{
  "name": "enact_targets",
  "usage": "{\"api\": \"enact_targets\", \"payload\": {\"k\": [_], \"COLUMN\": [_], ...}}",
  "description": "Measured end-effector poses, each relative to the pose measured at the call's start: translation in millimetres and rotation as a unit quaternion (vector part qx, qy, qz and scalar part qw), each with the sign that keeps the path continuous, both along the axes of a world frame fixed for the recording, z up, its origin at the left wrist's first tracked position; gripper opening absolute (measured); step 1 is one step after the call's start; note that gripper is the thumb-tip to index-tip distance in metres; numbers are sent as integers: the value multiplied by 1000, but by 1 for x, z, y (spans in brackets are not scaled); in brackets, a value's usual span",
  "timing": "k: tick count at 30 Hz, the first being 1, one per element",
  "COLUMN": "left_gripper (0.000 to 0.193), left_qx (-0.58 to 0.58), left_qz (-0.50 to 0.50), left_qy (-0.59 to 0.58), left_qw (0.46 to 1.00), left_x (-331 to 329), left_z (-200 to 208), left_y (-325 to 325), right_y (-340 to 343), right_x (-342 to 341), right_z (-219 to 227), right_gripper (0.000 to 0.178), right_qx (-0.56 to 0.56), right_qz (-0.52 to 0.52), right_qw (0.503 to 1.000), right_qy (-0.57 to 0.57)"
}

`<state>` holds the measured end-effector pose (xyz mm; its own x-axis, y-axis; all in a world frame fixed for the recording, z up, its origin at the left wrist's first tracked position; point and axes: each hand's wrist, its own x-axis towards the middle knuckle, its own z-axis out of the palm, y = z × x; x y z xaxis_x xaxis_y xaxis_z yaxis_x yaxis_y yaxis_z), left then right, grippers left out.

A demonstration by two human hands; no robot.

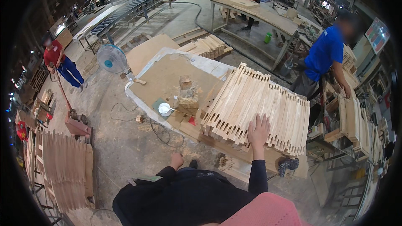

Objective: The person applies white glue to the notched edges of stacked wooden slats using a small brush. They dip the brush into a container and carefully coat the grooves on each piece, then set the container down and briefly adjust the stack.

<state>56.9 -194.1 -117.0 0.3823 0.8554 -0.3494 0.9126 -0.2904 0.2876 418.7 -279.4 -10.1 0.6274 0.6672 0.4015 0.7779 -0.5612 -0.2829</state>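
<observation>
The slats [238, 106] lie on the table [163, 75], at two o'clock from the left hand [176, 160], whose closure I cannot tell. The right hand [258, 132] rests flat at their six o'clock. They are pale, closely rowed, slot-ended.

The person is wearing a black garment [176, 196], a dark long sleeve [258, 178] showing at right; pink, finely dotted fabric [268, 211] is spreading near right.

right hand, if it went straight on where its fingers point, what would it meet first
More of the slotted wooden slats: the right hand appears to rest on them, so it would likely slide along toward their far ends, though depth is unclear.
</observation>
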Motion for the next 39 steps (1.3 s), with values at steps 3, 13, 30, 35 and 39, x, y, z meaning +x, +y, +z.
{"api": "enact_targets", "payload": {"k": [3,13,30,35,39], "left_gripper": [24,22,23,24,25], "left_qx": [-2,-4,-32,-19,-34], "left_qz": [1,-2,26,22,25], "left_qy": [-10,-4,-47,-21,-17], "left_qw": [1000,1000,998,999,999], "left_x": [0,-2,-3,-1,0], "left_z": [1,-1,-4,-4,-4], "left_y": [0,-2,1,2,3], "right_y": [0,0,1,2,1], "right_x": [0,1,1,0,-1], "right_z": [0,-2,-1,0,2], "right_gripper": [52,52,51,50,50], "right_qx": [-2,-9,-3,-1,-4], "right_qz": [1,1,3,4,3], "right_qw": [1000,1000,1000,1000,1000], "right_qy": [2,1,-6,-7,-3]}}
